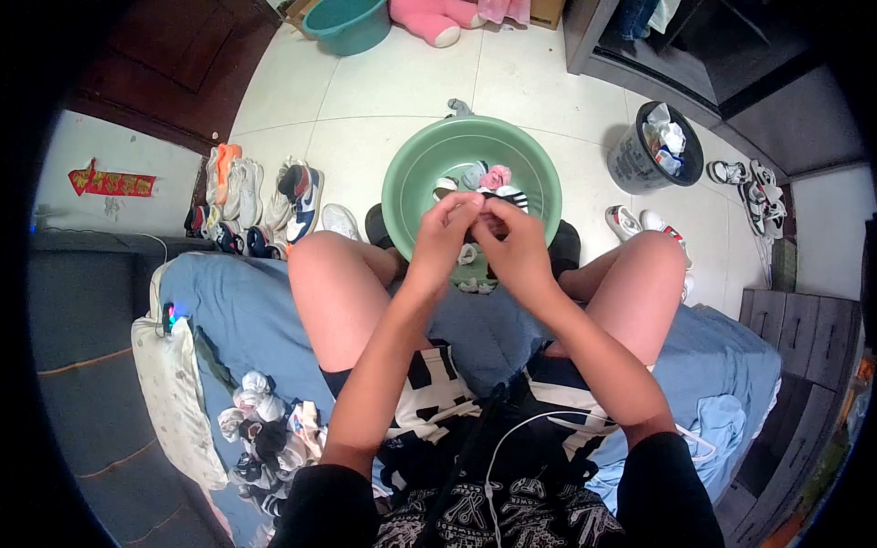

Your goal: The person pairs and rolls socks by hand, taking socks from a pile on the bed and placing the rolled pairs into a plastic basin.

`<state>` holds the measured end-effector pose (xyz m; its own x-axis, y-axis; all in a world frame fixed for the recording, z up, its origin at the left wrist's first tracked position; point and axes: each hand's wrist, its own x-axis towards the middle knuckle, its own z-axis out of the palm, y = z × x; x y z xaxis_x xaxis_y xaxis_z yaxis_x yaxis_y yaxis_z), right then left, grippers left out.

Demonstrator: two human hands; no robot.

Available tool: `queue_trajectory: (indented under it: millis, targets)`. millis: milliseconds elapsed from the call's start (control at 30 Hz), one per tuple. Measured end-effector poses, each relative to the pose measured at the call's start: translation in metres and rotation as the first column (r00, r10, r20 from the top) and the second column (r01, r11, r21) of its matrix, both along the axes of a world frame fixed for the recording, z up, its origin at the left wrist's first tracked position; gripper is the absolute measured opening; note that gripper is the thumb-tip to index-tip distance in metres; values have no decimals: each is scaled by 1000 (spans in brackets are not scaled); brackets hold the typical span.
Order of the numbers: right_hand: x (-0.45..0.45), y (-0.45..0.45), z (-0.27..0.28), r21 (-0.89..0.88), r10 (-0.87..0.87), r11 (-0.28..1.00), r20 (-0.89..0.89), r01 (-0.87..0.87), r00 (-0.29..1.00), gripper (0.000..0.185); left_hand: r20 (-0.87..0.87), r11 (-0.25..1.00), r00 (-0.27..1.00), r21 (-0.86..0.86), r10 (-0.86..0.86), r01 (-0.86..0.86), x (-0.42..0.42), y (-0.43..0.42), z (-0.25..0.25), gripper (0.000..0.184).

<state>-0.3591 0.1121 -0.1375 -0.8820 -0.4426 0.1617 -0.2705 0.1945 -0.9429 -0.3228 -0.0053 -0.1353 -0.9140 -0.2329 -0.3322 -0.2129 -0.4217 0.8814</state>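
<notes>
My left hand (pixel 445 230) and my right hand (pixel 514 236) meet over the green basin (pixel 402 183), thumbs and fingertips pinched together. Between them is a piece of dark cloth that looks like a black sock (pixel 495 197), mostly hidden by the fingers. Inside the basin, beyond my hands, lie a pink sock (pixel 497 176), a grey sock (pixel 474 173) and a white sock with black stripes (pixel 513 196). Small white bundles (pixel 468 255) show below my wrists. On the bed to my left is a heap of socks (pixel 265 438) in white, grey and black.
The basin stands on the tiled floor between my knees. A grey sock (pixel 459 108) lies just behind it. Pairs of shoes (pixel 306 201) line the left side. At right are a black bin (pixel 630 157) with rubbish and more shoes (pixel 763 199). A white cable (pixel 493 457) crosses my lap.
</notes>
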Motion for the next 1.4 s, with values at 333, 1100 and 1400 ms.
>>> queue_trajectory:
  millis: [333, 1100, 1400]
  targets:
    - [-16, 5, 2, -615, 209, 700, 661, 362, 720, 9, -89, 978, 993, -188, 76, -92, -10, -8, -31, 27]
    - [-1, 0, 4, -590, 374, 718, 775, 369, 510, 31, -67, 982, 987, 126, 149, -140, 9, -9, 7, 26]
    - [-5, 12, -25, -619, 597, 776, 783, 126, 174, 15, -52, 993, 995, -72, 88, -91, 0, -16, -8, 23]
